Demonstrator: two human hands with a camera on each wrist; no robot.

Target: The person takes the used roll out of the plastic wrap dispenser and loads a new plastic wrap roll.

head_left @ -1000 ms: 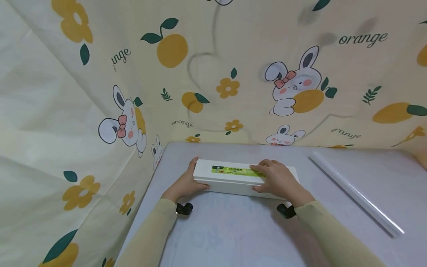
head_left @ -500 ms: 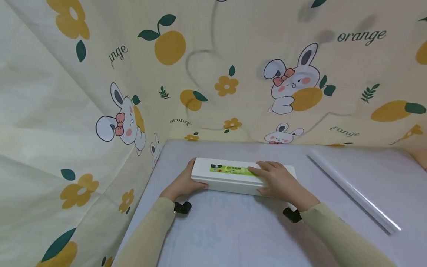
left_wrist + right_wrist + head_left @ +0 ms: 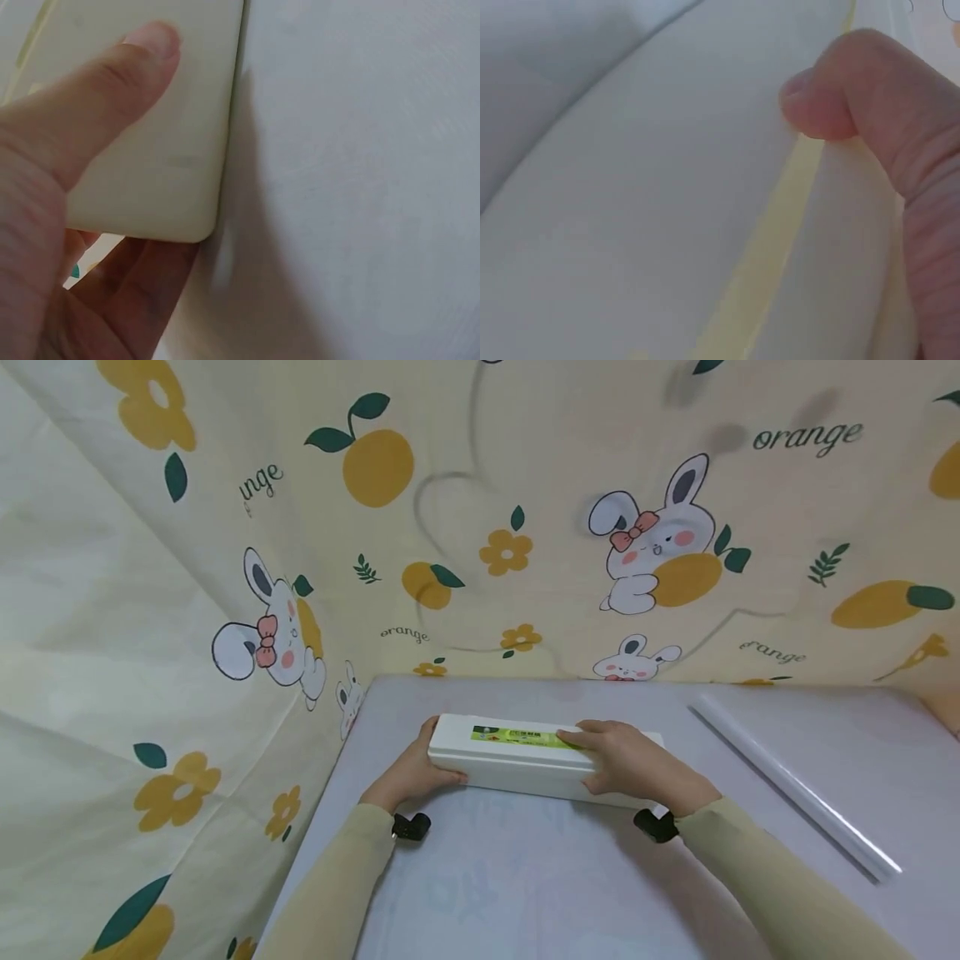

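A long white cling film box (image 3: 517, 777) with a green label (image 3: 517, 737) on its lid lies across the table. My left hand (image 3: 415, 770) grips its left end, thumb on the front side and fingers round the end. In the left wrist view that thumb (image 3: 127, 82) lies flat on the box wall, with fingers behind the box's end. Toward the other end, my right hand (image 3: 637, 766) holds the box from above, its fingers over the lid and label. In the right wrist view, the right thumb (image 3: 840, 97) presses on the front by a yellowish strip (image 3: 769, 247) along the seam.
A clear, shiny roll of film (image 3: 795, 789) lies slantwise on the white table (image 3: 510, 877) to the right of the box. A patterned cloth (image 3: 555, 468) hangs behind the table and along its left side.
My right hand has slid a little to the right along the box, its thumb now farther along the front. The left hand keeps its hold, and the box has hardly moved.
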